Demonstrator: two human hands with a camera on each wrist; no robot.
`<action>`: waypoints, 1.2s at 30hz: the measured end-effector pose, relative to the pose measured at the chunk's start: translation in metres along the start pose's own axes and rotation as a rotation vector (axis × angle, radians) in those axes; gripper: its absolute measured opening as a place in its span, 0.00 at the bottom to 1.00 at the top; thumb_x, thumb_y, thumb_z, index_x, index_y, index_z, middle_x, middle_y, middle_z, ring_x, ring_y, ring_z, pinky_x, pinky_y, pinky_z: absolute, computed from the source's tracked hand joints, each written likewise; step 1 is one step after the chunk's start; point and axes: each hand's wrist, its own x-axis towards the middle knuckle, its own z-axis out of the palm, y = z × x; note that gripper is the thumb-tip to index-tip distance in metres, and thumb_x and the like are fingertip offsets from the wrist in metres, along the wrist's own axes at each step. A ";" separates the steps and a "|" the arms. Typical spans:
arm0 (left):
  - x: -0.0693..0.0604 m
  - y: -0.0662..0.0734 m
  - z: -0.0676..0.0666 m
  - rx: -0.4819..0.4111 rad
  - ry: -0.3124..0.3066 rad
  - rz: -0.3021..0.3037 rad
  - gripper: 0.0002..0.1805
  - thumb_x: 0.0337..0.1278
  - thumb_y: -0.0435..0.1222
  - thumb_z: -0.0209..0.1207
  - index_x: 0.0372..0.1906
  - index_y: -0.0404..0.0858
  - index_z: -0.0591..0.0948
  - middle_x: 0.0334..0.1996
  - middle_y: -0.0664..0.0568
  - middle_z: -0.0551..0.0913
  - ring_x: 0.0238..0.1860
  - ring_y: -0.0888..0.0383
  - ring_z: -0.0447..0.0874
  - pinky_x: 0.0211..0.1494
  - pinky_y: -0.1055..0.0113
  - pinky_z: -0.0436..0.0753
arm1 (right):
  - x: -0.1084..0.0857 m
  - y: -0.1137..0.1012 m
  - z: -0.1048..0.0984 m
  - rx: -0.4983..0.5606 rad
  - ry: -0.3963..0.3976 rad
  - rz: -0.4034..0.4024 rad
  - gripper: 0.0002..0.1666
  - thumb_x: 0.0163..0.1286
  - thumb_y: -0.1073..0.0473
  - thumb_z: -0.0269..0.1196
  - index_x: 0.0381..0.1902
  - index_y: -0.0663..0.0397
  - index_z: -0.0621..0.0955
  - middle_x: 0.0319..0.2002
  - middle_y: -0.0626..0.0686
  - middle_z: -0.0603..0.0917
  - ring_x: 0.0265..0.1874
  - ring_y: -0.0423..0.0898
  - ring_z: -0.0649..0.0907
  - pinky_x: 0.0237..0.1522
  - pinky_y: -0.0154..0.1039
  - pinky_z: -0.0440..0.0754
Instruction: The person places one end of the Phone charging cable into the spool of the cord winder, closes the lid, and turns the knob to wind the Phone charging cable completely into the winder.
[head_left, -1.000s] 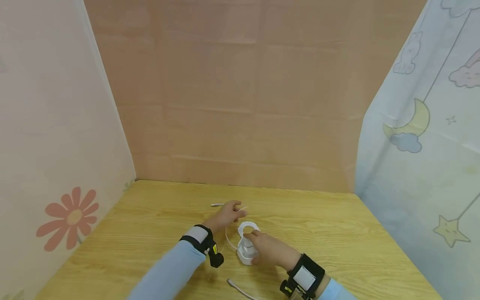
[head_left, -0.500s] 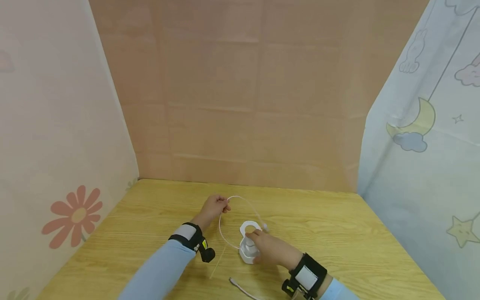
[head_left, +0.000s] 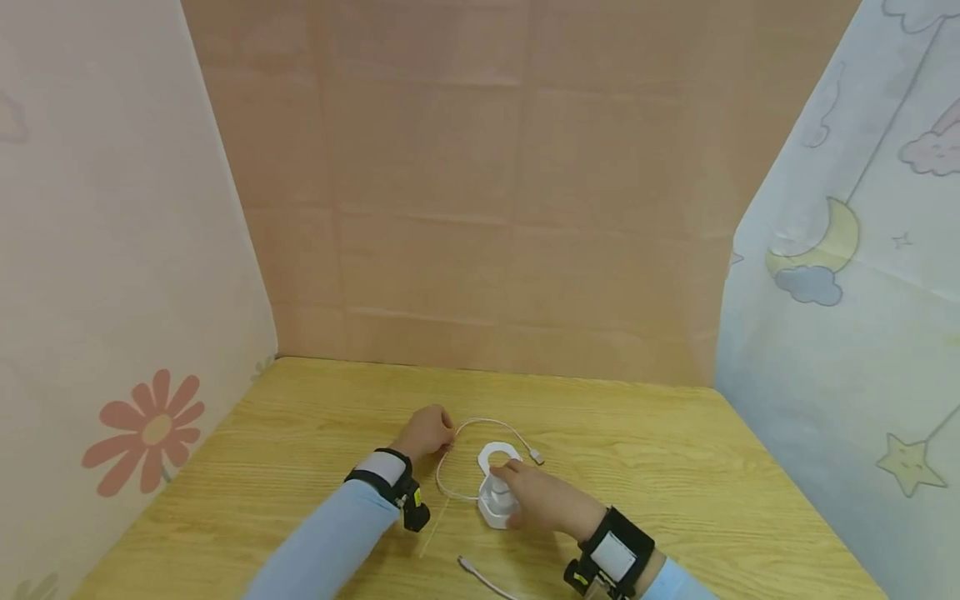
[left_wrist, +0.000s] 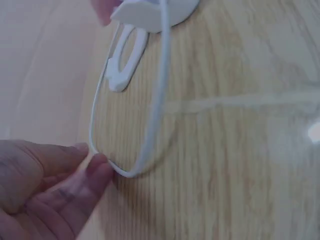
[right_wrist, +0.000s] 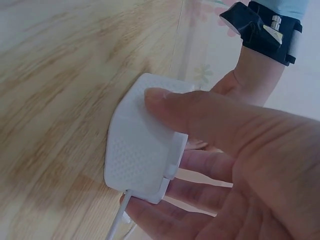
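My left hand pinches a thin white charging cable between thumb and fingers, low over the table. The cable loops from the left side of a white angular case to a white plug lying beyond it. My right hand grips that case, thumb on its dimpled face and fingers on the other side in the right wrist view. A flat white ring-shaped part extends from the case's far end. The right hand covers part of the case.
A second white cable end with a plug lies near the front edge, running out of view. On the wooden table, a thin yellowish strip lies left of the case. Printed sheets and a brown backdrop enclose the table.
The left hand has drawn the cable leftward, then lowered it towards the table. Its plug now rests beyond the case, to the right. The right hand keeps its hold almost unmoved.
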 end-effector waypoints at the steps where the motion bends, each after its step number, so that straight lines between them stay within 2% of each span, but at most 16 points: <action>1: 0.001 0.002 0.002 -0.014 -0.009 0.015 0.05 0.56 0.27 0.61 0.37 0.32 0.78 0.24 0.49 0.79 0.24 0.58 0.77 0.26 0.70 0.75 | 0.000 0.000 0.000 0.003 -0.003 0.001 0.43 0.55 0.57 0.73 0.66 0.63 0.70 0.58 0.60 0.75 0.51 0.49 0.79 0.50 0.40 0.80; 3: 0.003 0.005 0.005 -0.012 -0.024 0.050 0.10 0.56 0.27 0.61 0.44 0.31 0.77 0.31 0.46 0.80 0.30 0.55 0.78 0.31 0.66 0.78 | 0.000 -0.001 0.000 0.007 -0.010 0.005 0.43 0.55 0.57 0.73 0.66 0.62 0.70 0.59 0.60 0.74 0.51 0.48 0.79 0.50 0.39 0.80; 5: 0.004 0.006 0.008 0.012 -0.045 0.102 0.11 0.58 0.28 0.60 0.46 0.32 0.77 0.36 0.46 0.80 0.36 0.54 0.78 0.38 0.63 0.79 | -0.001 -0.001 0.000 0.010 -0.012 0.011 0.43 0.55 0.57 0.73 0.66 0.62 0.70 0.59 0.60 0.74 0.51 0.48 0.79 0.50 0.40 0.80; 10: 0.005 0.009 0.011 0.100 -0.091 0.220 0.08 0.58 0.29 0.61 0.43 0.34 0.79 0.37 0.49 0.80 0.39 0.56 0.77 0.43 0.61 0.78 | -0.001 0.000 -0.001 0.002 -0.005 0.022 0.43 0.54 0.57 0.74 0.66 0.62 0.70 0.59 0.60 0.74 0.50 0.49 0.79 0.51 0.42 0.80; 14: 0.005 0.012 0.015 0.140 -0.124 0.242 0.06 0.60 0.30 0.60 0.41 0.35 0.80 0.34 0.51 0.80 0.36 0.58 0.76 0.42 0.62 0.78 | 0.001 0.002 -0.002 0.013 0.008 0.012 0.43 0.54 0.58 0.74 0.66 0.63 0.70 0.58 0.60 0.75 0.49 0.48 0.79 0.50 0.42 0.80; 18: 0.006 0.014 0.021 0.157 -0.137 0.271 0.09 0.62 0.29 0.57 0.46 0.32 0.80 0.40 0.46 0.82 0.42 0.52 0.80 0.47 0.59 0.80 | 0.003 0.004 -0.001 0.063 0.025 0.007 0.44 0.53 0.58 0.74 0.66 0.64 0.69 0.58 0.62 0.73 0.50 0.51 0.79 0.50 0.45 0.80; 21: 0.007 0.015 0.026 0.202 -0.135 0.331 0.14 0.61 0.27 0.56 0.51 0.29 0.78 0.46 0.41 0.82 0.48 0.47 0.80 0.51 0.56 0.80 | 0.003 0.007 0.001 0.130 0.045 0.045 0.50 0.50 0.56 0.76 0.67 0.67 0.66 0.59 0.66 0.70 0.52 0.56 0.78 0.51 0.50 0.79; 23: 0.008 0.017 0.029 0.243 -0.128 0.347 0.16 0.61 0.28 0.56 0.53 0.28 0.78 0.46 0.39 0.81 0.48 0.47 0.80 0.51 0.56 0.79 | 0.003 0.011 0.002 0.164 0.056 0.085 0.54 0.47 0.55 0.78 0.67 0.69 0.64 0.60 0.68 0.69 0.54 0.60 0.77 0.52 0.54 0.78; 26: 0.008 0.020 0.033 0.291 -0.119 0.310 0.15 0.62 0.29 0.56 0.52 0.29 0.78 0.45 0.41 0.79 0.46 0.48 0.78 0.50 0.57 0.79 | 0.003 0.015 0.004 0.196 0.065 0.116 0.54 0.45 0.53 0.79 0.64 0.70 0.66 0.57 0.67 0.72 0.54 0.60 0.77 0.53 0.54 0.77; 32: 0.010 0.027 0.040 0.358 -0.136 0.244 0.08 0.63 0.30 0.54 0.41 0.34 0.83 0.38 0.48 0.83 0.46 0.51 0.76 0.52 0.59 0.76 | 0.007 0.018 0.007 0.254 0.059 0.094 0.43 0.47 0.53 0.78 0.55 0.68 0.71 0.50 0.59 0.75 0.49 0.54 0.78 0.52 0.51 0.77; 34: 0.012 0.029 0.042 0.340 -0.148 0.233 0.08 0.63 0.30 0.54 0.34 0.35 0.84 0.31 0.51 0.82 0.40 0.53 0.76 0.46 0.61 0.75 | 0.008 0.019 0.008 0.255 0.065 0.091 0.41 0.47 0.53 0.78 0.53 0.67 0.72 0.48 0.57 0.75 0.47 0.52 0.77 0.51 0.50 0.77; 36: 0.015 0.028 0.043 0.293 -0.158 0.206 0.12 0.63 0.30 0.52 0.26 0.36 0.82 0.22 0.53 0.78 0.31 0.56 0.73 0.37 0.65 0.73 | 0.010 0.018 0.009 0.251 0.072 0.088 0.40 0.46 0.54 0.78 0.52 0.65 0.72 0.47 0.55 0.75 0.46 0.51 0.78 0.50 0.48 0.77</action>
